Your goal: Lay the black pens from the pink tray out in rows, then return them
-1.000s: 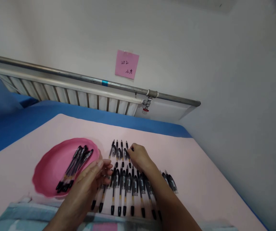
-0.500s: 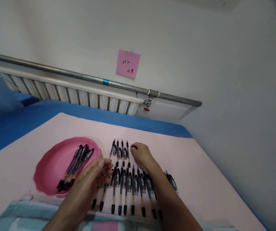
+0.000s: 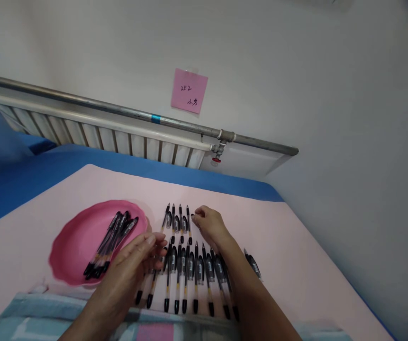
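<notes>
Black pens lie in two rows on a pink sheet (image 3: 296, 265): a near row of several pens (image 3: 189, 279) and a shorter far row (image 3: 176, 220). My right hand (image 3: 209, 227) reaches to the right end of the far row, fingers curled and pinched together at the last pen there; what they hold I cannot make out. My left hand (image 3: 132, 267) rests over the left end of the near row, fingers stretched out and holding nothing. A pink plate (image 3: 72, 246) to the left holds several more black pens (image 3: 113, 241).
A blue mattress (image 3: 83, 163) lies under the pink sheet. Behind it runs a white radiator (image 3: 118, 139) with a metal pipe (image 3: 253, 141), and a pink note (image 3: 188, 90) is stuck on the wall. A checked cloth (image 3: 47, 317) lies at the near edge.
My right hand has shifted a little to the right, from over the far row's last pens to just beside them. The left hand has barely moved.
</notes>
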Demonstrator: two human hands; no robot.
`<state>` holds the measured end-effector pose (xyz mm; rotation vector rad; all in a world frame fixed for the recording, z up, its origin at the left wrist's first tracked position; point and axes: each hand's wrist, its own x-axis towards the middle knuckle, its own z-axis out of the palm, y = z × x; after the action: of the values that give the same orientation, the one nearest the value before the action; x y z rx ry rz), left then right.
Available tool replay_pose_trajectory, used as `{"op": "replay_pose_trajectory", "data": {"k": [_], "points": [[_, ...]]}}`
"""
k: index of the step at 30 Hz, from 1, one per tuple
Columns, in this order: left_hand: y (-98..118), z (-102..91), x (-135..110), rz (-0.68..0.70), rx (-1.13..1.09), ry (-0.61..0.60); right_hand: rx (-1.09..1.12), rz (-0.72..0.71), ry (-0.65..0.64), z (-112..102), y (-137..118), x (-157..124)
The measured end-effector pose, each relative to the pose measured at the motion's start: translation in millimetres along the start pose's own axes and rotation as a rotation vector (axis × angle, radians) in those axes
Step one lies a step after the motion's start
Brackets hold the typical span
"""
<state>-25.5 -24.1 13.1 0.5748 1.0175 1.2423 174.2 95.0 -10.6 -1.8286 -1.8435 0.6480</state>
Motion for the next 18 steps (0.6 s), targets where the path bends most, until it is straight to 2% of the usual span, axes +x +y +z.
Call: {"op": "replay_pose_trajectory", "data": {"k": [8, 13, 18], "points": [[-2, -1.5, 0, -0.012, -0.011, -0.040, -0.035, 0.010, -0.018, -7, -1, 0], [4, 2.7, -6, -0.011, 0.013, -0.026, -0.066, 0.012, -0.024, -4, -6, -2], [1, 6.3, -5, -0.016, 0.019, -0.039, -0.106, 0.008, -0.005, -2, -9, -2]]}}
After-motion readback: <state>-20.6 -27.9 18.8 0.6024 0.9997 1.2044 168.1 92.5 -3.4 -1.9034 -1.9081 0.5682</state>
